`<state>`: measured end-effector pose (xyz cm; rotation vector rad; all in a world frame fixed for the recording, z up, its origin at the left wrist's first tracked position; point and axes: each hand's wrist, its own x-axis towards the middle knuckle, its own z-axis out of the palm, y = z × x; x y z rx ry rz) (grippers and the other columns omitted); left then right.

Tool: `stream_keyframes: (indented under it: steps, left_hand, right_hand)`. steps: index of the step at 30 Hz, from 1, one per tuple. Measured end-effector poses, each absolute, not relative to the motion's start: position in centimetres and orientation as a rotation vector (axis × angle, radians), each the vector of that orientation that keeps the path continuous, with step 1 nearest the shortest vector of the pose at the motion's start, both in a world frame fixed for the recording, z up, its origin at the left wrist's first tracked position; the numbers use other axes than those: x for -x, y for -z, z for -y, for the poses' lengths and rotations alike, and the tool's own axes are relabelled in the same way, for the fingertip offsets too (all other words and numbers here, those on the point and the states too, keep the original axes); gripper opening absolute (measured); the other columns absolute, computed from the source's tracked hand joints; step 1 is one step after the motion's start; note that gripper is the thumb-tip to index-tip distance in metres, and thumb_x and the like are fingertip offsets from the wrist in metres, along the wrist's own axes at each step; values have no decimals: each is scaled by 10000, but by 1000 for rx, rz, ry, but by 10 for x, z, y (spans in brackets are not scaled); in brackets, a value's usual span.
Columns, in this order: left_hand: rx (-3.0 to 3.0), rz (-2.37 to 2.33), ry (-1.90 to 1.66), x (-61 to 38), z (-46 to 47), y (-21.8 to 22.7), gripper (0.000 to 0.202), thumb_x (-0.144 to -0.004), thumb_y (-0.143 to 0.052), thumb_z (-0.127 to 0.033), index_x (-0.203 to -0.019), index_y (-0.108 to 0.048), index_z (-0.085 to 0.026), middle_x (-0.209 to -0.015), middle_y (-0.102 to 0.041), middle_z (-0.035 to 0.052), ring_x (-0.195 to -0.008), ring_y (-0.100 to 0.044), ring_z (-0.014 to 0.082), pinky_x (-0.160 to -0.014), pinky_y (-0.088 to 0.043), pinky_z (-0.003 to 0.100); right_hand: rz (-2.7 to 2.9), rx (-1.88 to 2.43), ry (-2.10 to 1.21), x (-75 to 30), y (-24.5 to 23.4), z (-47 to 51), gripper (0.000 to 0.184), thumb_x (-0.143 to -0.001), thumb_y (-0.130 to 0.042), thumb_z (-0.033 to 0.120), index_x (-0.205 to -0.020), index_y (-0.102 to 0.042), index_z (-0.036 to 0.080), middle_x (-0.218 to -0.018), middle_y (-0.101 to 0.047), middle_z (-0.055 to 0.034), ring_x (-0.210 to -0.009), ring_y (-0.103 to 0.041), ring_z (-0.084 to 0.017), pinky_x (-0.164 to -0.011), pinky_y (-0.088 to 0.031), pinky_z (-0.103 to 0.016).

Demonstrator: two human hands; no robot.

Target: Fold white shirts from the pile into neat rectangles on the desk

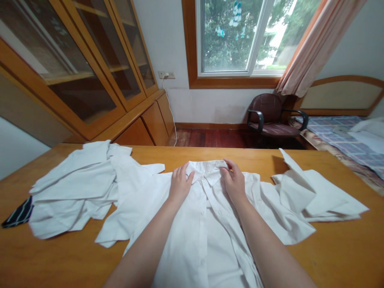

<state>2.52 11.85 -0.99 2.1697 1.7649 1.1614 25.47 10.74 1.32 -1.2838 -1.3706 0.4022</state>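
Note:
A white button-up shirt [192, 232] lies face up on the wooden table, its collar toward the far edge and its front partly unbuttoned. My left hand [181, 182] grips the left side of the collar, thumb along the inner edge. At the collar's other end, my right hand [234, 180] pinches the fabric, with the fingertips partly hidden behind it. The shirt's sleeves spread out to both sides, and its lower part runs out of view between my forearms.
A pile of white garments [75, 184] with a dark striped piece [19, 214] sits at the left of the table [339, 256]. Folded white cloth [330, 196] lies at the right. Beyond are a glass-door cabinet [120, 104], an office chair [267, 110] and a bed [339, 128].

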Motion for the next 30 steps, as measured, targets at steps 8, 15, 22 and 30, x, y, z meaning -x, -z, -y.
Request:
stream_keyframes:
  steps: [8,15,22,30]
  left_hand:
    - [-1676,-1656,-1373,-19,-126,-2,393,-870,-673,-327,-1245,-623,-224,-1137,-671,83,-1049,-604,234,-967,-475,398]
    - [-1378,-1570,-1534,-20,-125,-13,352,-817,-715,-306,-1151,-646,-218,-900,-643,8,-853,-611,172,-840,-478,305]
    - [-1334,-1560,-1562,-21,-125,-13,315,-789,-739,-300,-1079,-646,-217,-819,-618,-17,-794,-598,160,-802,-467,288]
    - [-1456,-1608,-1546,-18,-128,-7,306,-825,-698,-308,-1108,-621,-220,-859,-616,2,-860,-600,180,-854,-484,326]
  right_hand:
    - [1212,1263,-537,-253,-16,-105,348,-874,-621,364,-1194,-664,237,-1166,-726,-65,-1052,-667,-226,-937,-516,-375]
    - [1196,1388,-436,-258,-19,-106,342,-864,-612,393,-1150,-671,214,-974,-715,-55,-886,-648,-218,-812,-501,-350]
    - [1213,1426,-326,-260,-16,-110,267,-855,-593,355,-1061,-669,204,-989,-685,-66,-864,-606,-215,-844,-473,-372]
    - [1221,1437,-344,-261,-15,-111,298,-877,-586,353,-1119,-652,193,-973,-676,-70,-898,-602,-224,-835,-479,-373]
